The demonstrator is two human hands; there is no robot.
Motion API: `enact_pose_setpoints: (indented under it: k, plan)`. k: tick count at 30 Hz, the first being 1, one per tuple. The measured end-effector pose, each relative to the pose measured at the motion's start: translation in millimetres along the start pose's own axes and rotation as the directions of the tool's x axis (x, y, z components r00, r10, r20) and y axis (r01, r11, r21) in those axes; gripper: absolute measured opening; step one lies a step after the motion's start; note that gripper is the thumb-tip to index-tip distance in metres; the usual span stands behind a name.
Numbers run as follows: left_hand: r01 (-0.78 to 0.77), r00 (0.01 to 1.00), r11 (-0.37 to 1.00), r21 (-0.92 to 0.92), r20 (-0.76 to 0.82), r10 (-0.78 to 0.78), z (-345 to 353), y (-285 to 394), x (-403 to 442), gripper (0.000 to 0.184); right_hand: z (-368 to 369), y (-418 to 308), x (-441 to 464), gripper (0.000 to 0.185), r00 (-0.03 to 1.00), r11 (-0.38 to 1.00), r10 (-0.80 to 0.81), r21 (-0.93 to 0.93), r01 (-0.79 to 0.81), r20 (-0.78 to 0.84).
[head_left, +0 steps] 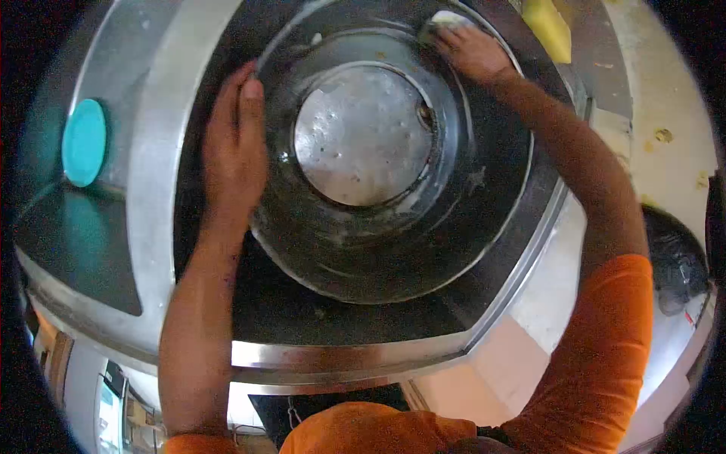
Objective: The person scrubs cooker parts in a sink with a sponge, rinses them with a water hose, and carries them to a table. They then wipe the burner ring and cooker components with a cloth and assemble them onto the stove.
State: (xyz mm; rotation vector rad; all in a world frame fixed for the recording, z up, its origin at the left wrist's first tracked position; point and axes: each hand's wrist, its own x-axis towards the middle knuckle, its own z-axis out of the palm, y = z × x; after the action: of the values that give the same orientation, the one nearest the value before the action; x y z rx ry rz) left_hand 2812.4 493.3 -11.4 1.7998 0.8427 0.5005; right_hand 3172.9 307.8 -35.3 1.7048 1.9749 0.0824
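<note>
A large round metal pot (pixel 378 280) stands in a steel sink (pixel 168 151), its wide mouth towards me. Its flat, dented bottom (pixel 363 136) is wet and shiny, and a brown mark shows near the bottom's right edge. My left hand (pixel 236 144) grips the pot's rim at the left, the fingers over the edge. At the upper right, my right hand (pixel 475 53) presses a pale scrubbing sponge (pixel 448 18) against the inner wall near the rim. Most of the sponge is hidden under the fingers. Whitish streaks, perhaps suds, cling to the wall.
A turquoise round lid or dish (pixel 85 142) rests in the neighbouring basin at the left. A yellow block like a sponge (pixel 547 30) lies on the ledge at the upper right. The sink's steel front edge (pixel 348 356) runs before my body. A black rounded object (pixel 675 261) is at the right.
</note>
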Motion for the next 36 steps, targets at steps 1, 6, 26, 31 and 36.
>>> enact_pose_setpoints:
  k: [1, 6, 26, 31, 36]
  plan:
    - [-0.018, 1.000, 1.000, 0.022, -0.012, 0.018, 1, -1, -1, 0.048, -2, -9, 14, 0.040, 1.000, 1.000, 0.009, -0.001, -0.009, -0.030]
    - [0.022, 1.000, 0.999, 0.049, 0.015, -0.023, -2, 13, 1, 0.046, 34, -65, 90, 0.044, 0.956, 0.930, 0.155, 0.363, -0.057, -0.247]
    - [-0.626, 0.776, 0.271, 0.731, 0.548, 0.312, 27, 36, -11, 0.049, 138, -161, -7, 0.022, 0.498, 0.422, 0.857, 0.739, -0.525, -0.135]
    - [-0.535, 0.645, 0.158, 0.830, 0.521, -0.558, 90, -37, -13, 0.053, 103, -196, 118, 0.041, 0.640, 0.450, 0.750, 0.838, -0.309, -0.167]
    - [-0.556, 0.576, 0.010, 0.831, 0.395, -0.716, 87, -73, -34, 0.056, 143, -165, 65, 0.040, 0.654, 0.398, 0.755, 0.820, -0.412, -0.038]
